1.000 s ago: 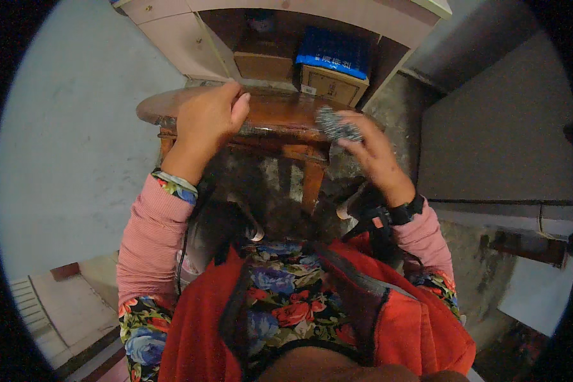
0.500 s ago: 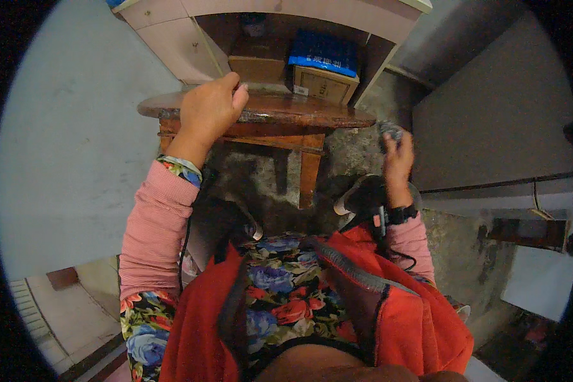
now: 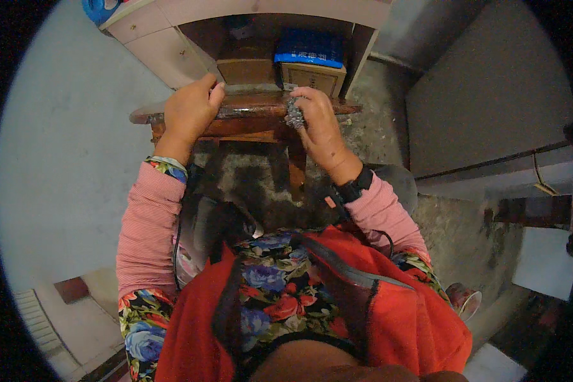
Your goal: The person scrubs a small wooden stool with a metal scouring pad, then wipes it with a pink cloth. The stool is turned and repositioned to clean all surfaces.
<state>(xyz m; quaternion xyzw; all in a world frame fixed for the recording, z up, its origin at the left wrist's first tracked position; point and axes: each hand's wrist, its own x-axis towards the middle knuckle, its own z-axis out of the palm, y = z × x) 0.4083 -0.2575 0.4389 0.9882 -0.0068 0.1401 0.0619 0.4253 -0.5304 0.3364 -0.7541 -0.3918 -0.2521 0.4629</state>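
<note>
While the left hand (image 3: pixel 190 109) rests curled on the edge of the small wooden counter (image 3: pixel 248 118), its fingers pressed together on the wood and holding nothing visible, the right hand (image 3: pixel 318 121) has its fingers wrapped around a grey metal scouring pad (image 3: pixel 294 113) held against the counter's top. Scrubbing looks under way rather than finished: the dark surface appears dull and grimy. Behind stand a cardboard box (image 3: pixel 313 77) and a blue package (image 3: pixel 311 48).
</note>
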